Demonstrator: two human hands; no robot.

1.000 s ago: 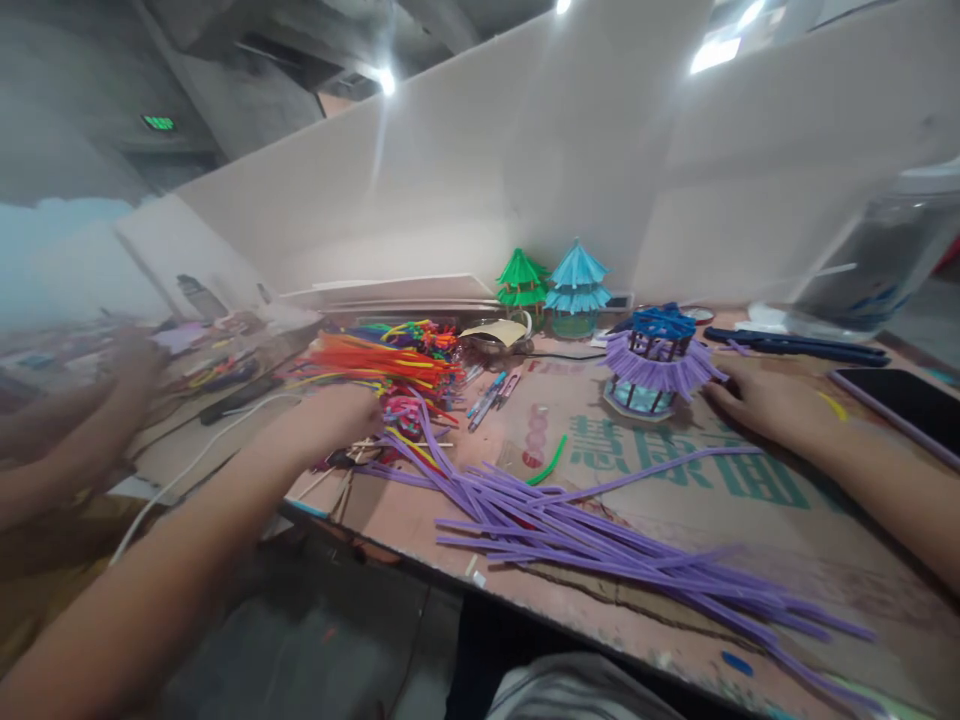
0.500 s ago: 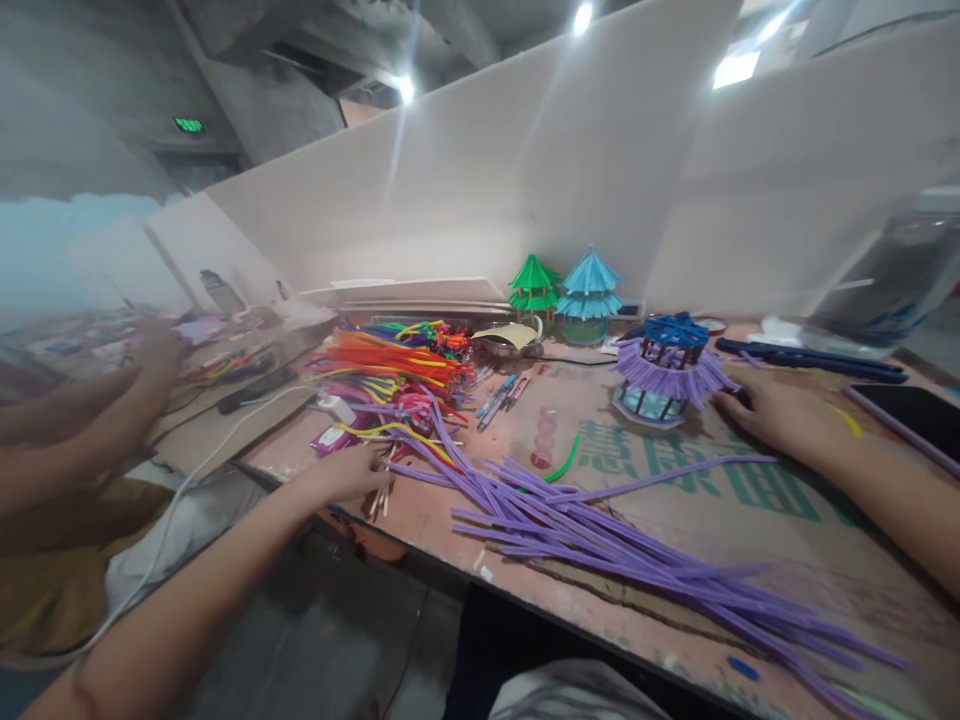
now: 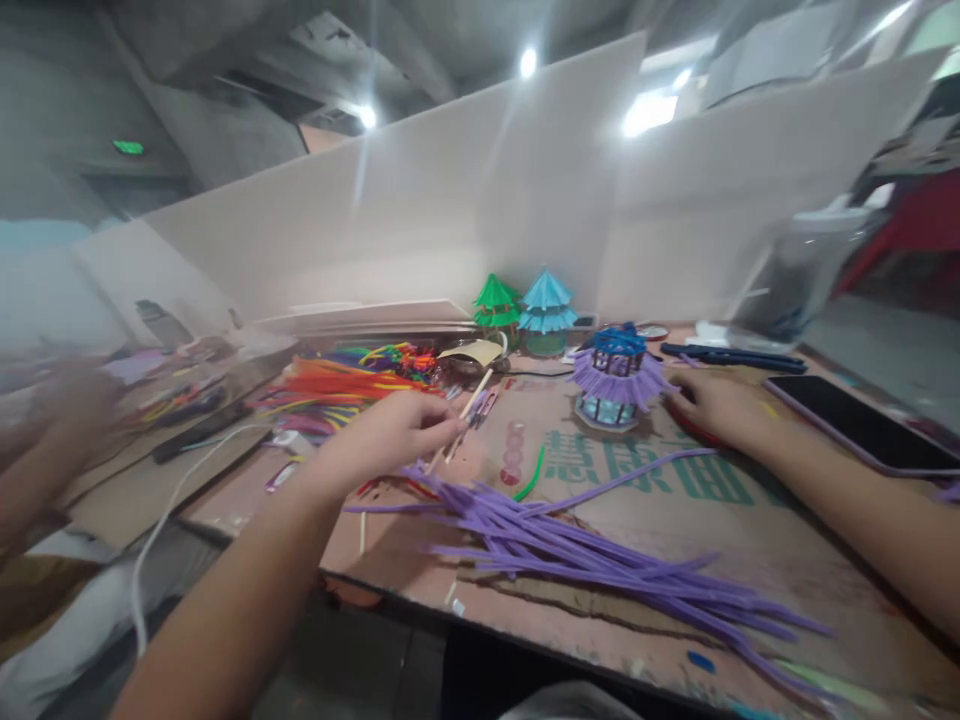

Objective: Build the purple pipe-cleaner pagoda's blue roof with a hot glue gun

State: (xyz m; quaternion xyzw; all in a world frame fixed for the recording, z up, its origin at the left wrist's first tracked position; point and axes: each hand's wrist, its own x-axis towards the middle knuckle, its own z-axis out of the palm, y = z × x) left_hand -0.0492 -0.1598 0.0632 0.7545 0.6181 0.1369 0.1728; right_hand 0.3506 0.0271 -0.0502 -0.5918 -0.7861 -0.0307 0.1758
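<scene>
A: What is the left hand doing?

B: Its thumb and fingers are pinched together on thin wooden sticks, over the left part of the tabletop, in from the near edge.

A: And the right hand?

B: Lying toward the right edge, fingers curled just beside the purple-fringed model. Something red shows under the palm; I can't tell whether the hand grips it, or whether the fingertips touch the model.

A: Where is that model?

B: Upright on a cardboard sheet, nearer the far edge than the near one. Purple pipe cleaners lie heaped between it and the near edge, with a short green piece at the heap's far side.

A: Any writing?

B: Large green Chinese characters on the cardboard. The first looks like 慧; I can't read the others surely. Left of them runs a column of red round marks, too blurred to make out. The lit green sign on the distant wall is illegible too.

A: What else stands around?

B: A green model and a light-blue model by the far edge; a dark-screened phone near the right edge.
</scene>
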